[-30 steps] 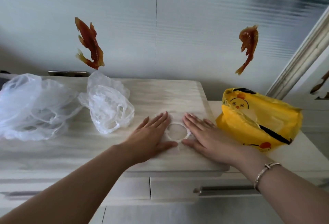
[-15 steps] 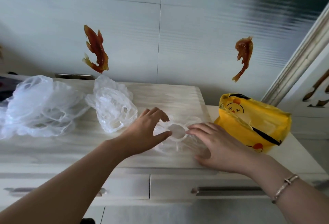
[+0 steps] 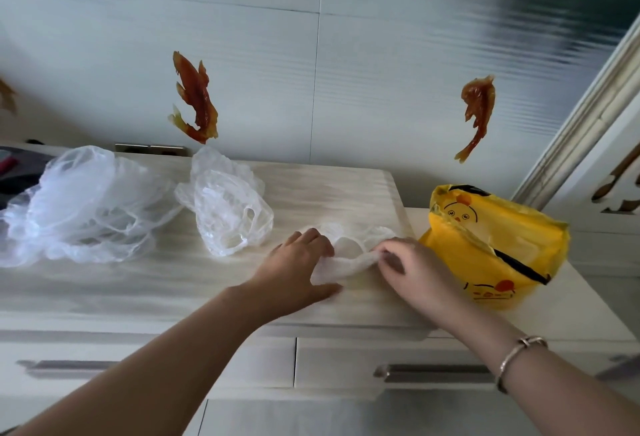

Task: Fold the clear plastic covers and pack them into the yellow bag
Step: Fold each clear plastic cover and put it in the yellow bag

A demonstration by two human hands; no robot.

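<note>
A small clear plastic cover lies bunched on the pale wooden counter, between my two hands. My left hand grips its left side with curled fingers, thumb flat on the counter. My right hand pinches the cover's right end and lifts it slightly. The yellow bag with a chick print stands open just right of my right hand. Two more clear covers wait on the counter: a large heap at the far left and a smaller crumpled one in the middle.
The counter's right end steps down to a lower white surface where the yellow bag sits. Drawers with metal handles run below the front edge. Two orange fish decorations hang on the tiled wall behind. A dark object lies at the far left.
My hands went from pressing the cover flat to gathering it. The right hand now pinches and lifts the cover's right end; the left hand has curled onto its left side.
</note>
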